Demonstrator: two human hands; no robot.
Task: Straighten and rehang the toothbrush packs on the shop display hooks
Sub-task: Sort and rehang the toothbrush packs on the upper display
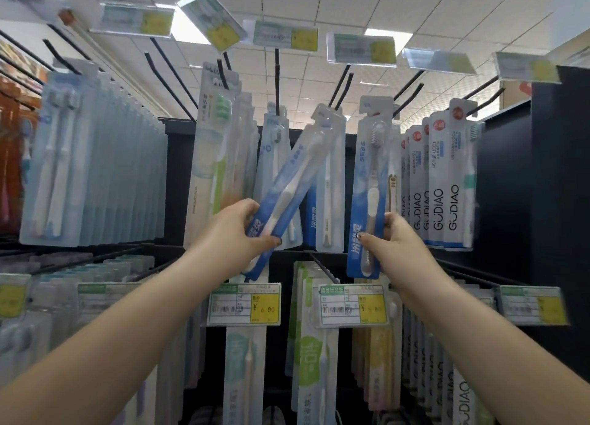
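Observation:
My left hand [242,229] grips the lower end of a blue toothbrush pack [293,181] that leans steeply to the right, its top near a black display hook [343,87]. My right hand [391,236] pinches the bottom of a second blue pack [370,188], which stands upright with its top at the hook [408,94] on the right. Both packs hold a white brush with a pale handle. I cannot tell whether either pack's hole is on its hook.
Rows of packs hang on neighbouring hooks: pale blue twin packs [64,156] on the left, a green pack [214,156], white GUDIAO packs [447,181] on the right. Price tags [244,303] front the lower row. A dark shelf end [526,185] stands on the right.

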